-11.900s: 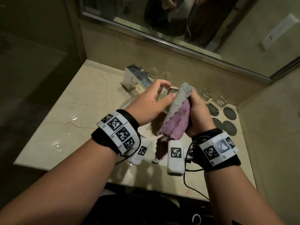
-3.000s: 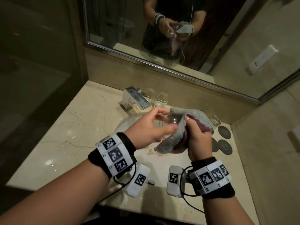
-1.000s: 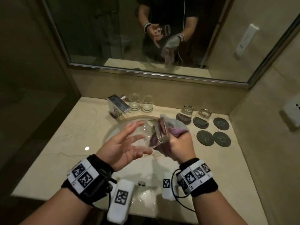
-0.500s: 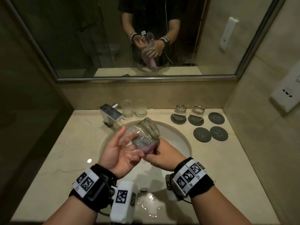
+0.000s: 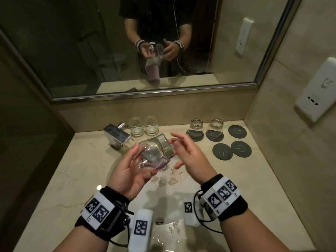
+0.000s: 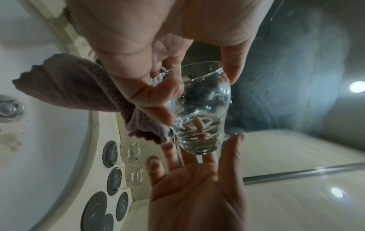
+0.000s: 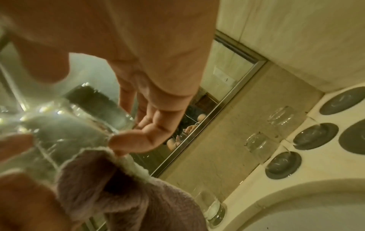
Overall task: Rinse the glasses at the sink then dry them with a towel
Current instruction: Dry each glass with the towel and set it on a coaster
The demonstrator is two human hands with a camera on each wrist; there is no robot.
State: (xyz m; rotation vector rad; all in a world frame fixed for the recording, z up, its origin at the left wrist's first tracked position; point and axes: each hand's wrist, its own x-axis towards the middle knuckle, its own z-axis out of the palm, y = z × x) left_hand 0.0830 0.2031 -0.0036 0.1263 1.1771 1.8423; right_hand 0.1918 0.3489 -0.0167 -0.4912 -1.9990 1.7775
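Glass tumbler [image 5: 154, 153] lies tilted in the left hand [image 5: 131, 170] over the sink [image 5: 116, 168] in the head view, its fingers curled round it, while the right hand [image 5: 189, 157] hovers beside the base with fingers spread and empty. Two glasses on coasters [image 5: 204, 131] stand upturned at the bench's back right, judged finished; two more [image 5: 143, 126] stand upright beside the tap [image 5: 116, 136], seemingly still to do. From the left wrist, the purple towel [image 6: 75, 87] hangs pinned between that palm and the tumbler [image 6: 201, 112], with the right hand [image 6: 197, 187] below, open. From the right wrist, the towel [image 7: 122, 192] drapes under the tumbler's mouth [image 7: 79, 118]; drying looks nearly done.
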